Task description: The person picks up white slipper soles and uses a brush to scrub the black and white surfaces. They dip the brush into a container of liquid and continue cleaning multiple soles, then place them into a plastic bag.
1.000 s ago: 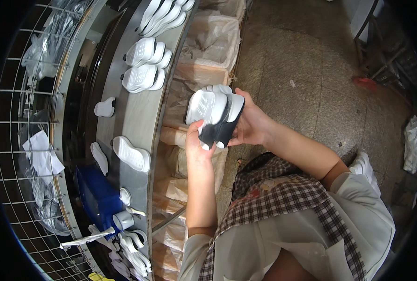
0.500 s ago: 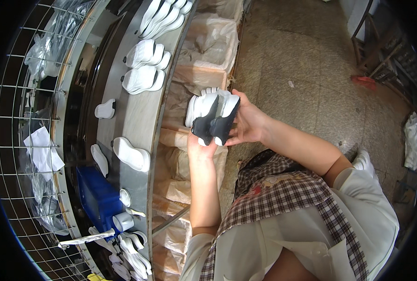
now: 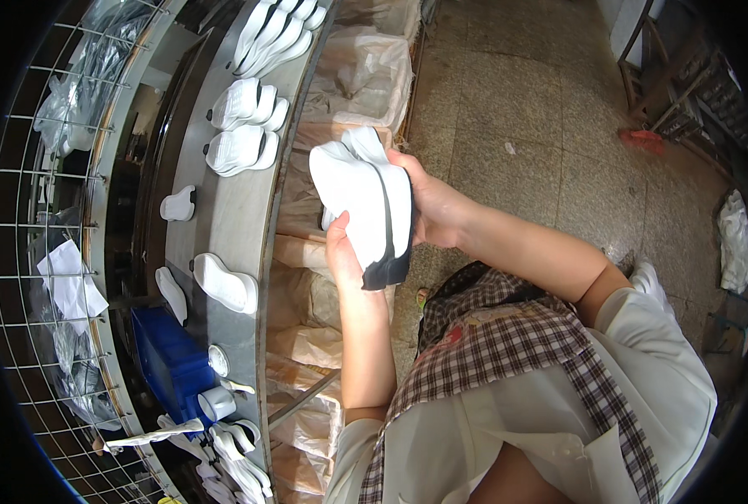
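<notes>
Between my two hands are white shoe soles (image 3: 353, 197) with black heel parts, held together side by side above the lined bins. Their white faces are turned up, and the black ends point toward me. My left hand (image 3: 345, 252) grips them from the left, its thumb lying on the white surface. From the right, my right hand (image 3: 434, 203) is closed round the outer edge, with most of its fingers hidden behind the soles. How many soles are in the bundle I cannot tell.
On the narrow bench to the left lie a single white sole (image 3: 225, 284) and stacked soles (image 3: 238, 151). Nearer are a blue crate (image 3: 168, 349), a white cup (image 3: 217, 404) and more soles (image 3: 238, 462). Lined bins (image 3: 307, 323) stand along the bench; wire mesh (image 3: 47, 273) borders the far left.
Both hands have turned the soles, so their broad white faces now show instead of the black heel ends. My left thumb has come onto the white surface.
</notes>
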